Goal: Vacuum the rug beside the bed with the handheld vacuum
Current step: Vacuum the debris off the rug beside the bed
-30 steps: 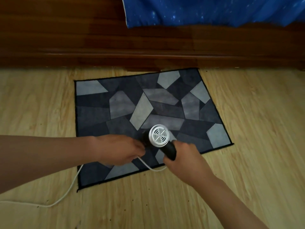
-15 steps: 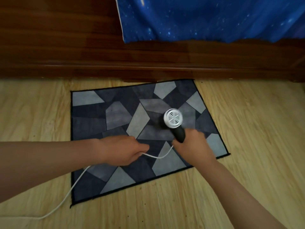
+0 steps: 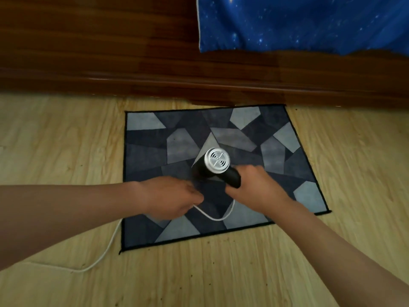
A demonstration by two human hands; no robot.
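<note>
A small rug (image 3: 150, 149) patterned in dark blue and grey shapes lies on the wooden floor beside the bed. My right hand (image 3: 259, 189) grips the black handle of the handheld vacuum (image 3: 215, 166), whose white vented end faces up at me over the middle of the rug; its nozzle is hidden beneath it. My left hand (image 3: 170, 197) pinches the white cord (image 3: 214, 217), which loops between the two hands over the rug's near part.
The dark wooden bed frame (image 3: 177, 63) runs across the back, with a blue starry sheet (image 3: 298, 23) hanging at upper right. The cord trails off the rug's near left corner across the light wood floor (image 3: 66, 151). Small dark specks dot the floor in front of the rug.
My right hand has swept the vacuum from the rug's right part back toward its middle. My left hand still holds the cord, and the view has shifted left.
</note>
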